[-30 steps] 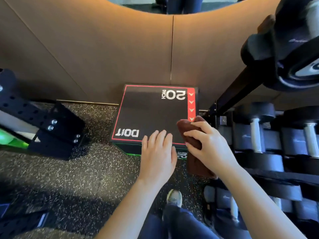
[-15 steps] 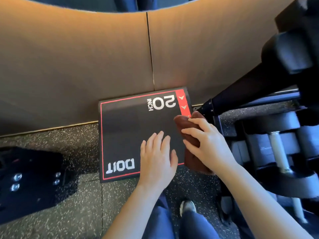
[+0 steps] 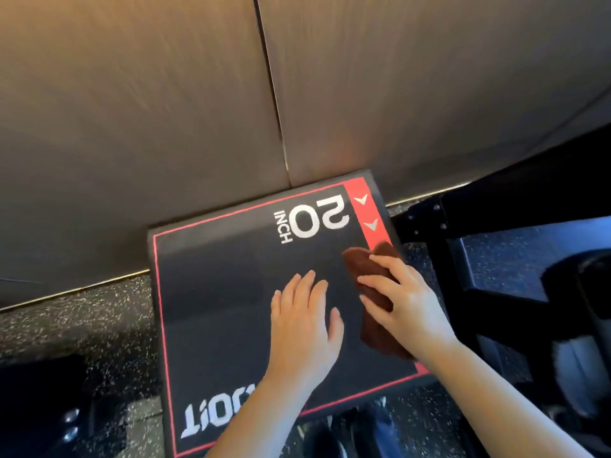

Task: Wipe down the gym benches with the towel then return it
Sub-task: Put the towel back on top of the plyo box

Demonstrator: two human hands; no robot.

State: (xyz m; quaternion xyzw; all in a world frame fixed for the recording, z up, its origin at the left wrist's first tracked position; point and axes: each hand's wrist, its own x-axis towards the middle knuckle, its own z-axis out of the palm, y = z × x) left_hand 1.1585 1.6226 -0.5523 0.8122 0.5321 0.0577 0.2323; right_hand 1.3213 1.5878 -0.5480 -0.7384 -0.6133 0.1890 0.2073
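A black padded box (image 3: pixel 224 292) with red trim and white "20 INCH" lettering stands on the floor against the wall. My left hand (image 3: pixel 305 322) lies over its top with straight fingers spread. My right hand (image 3: pixel 405 300) grips a brown towel (image 3: pixel 363 269) bunched at the box's right edge, with part of the cloth hanging below my palm. The towel's far end lies on the red strip.
Brown wall panels (image 3: pixel 165 110) rise right behind the box. A black dumbbell rack (image 3: pixel 496 226) stands close on the right. Dark equipment with bolts (image 3: pixel 49 408) sits at lower left on the speckled rubber floor (image 3: pixel 82 319). My legs and shoes show at the bottom edge.
The view has moved closer and lower over the box, which now fills more of the frame. Both hands hold about the same places on the box top, towel still in my right hand.
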